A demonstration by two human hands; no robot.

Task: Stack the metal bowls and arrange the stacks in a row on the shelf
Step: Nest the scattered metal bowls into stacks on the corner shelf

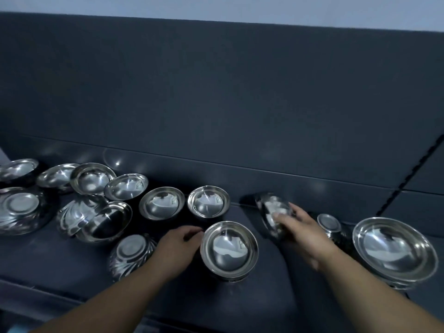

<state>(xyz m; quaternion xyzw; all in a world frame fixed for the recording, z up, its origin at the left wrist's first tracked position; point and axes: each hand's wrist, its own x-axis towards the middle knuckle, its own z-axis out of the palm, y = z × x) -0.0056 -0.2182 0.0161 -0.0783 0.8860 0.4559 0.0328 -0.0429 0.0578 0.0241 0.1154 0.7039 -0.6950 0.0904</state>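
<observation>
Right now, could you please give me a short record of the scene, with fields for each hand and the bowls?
surface: dark shelf
left hand: fingers curled at the rim of the front bowl, which stands upright
right hand: holds the tilted bowl, blurred
right end: large bowl, upright
left side: loose bowls, some upright, some inverted, such as the inverted bowl beside the left wrist
row of stacks: not yet formed
</observation>
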